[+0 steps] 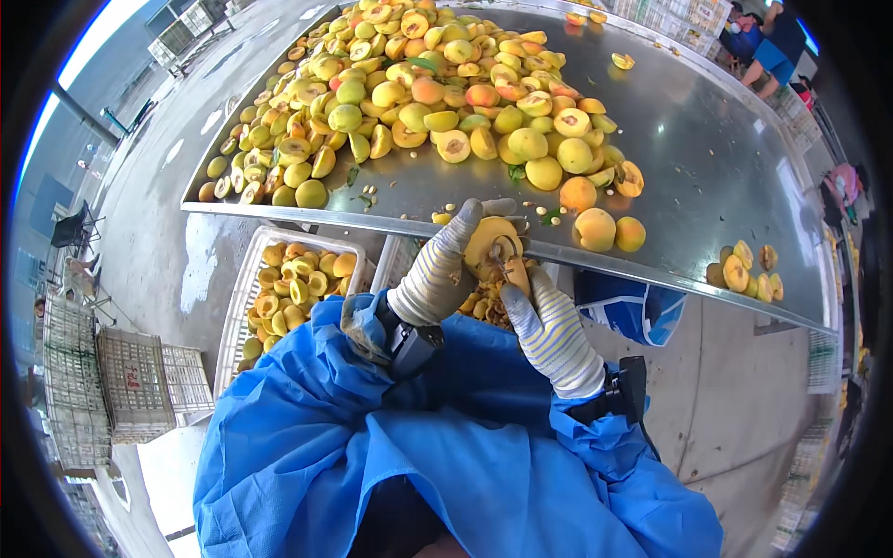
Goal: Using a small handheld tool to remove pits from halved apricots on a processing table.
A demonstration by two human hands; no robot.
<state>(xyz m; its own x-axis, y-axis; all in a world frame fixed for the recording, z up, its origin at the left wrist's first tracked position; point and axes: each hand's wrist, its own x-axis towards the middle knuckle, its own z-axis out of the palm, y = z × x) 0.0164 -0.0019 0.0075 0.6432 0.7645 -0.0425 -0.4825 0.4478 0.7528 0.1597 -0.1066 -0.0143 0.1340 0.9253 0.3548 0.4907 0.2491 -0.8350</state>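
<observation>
My left hand (439,265), in a striped glove, is closed around a halved yellow peach (486,244) at the table's front edge. The cut face, with its brownish centre, is turned toward my right hand. In my right hand (556,342), gloved alike, is a small pitting tool (517,276) with a light wooden-looking handle. Its metal end meets the middle of the peach half; the tip's exact shape is hard to make out. Beneath my hands, a container holds small brownish-yellow pieces (487,305), partly hidden by my blue apron.
A large heap of whole and halved peaches (409,84) covers the metal table's (688,149) left side. A few peach pieces (744,272) lie at its right end. Below stands a white crate (244,312) of peach halves. A blue-and-white bag (637,307) hangs under the edge.
</observation>
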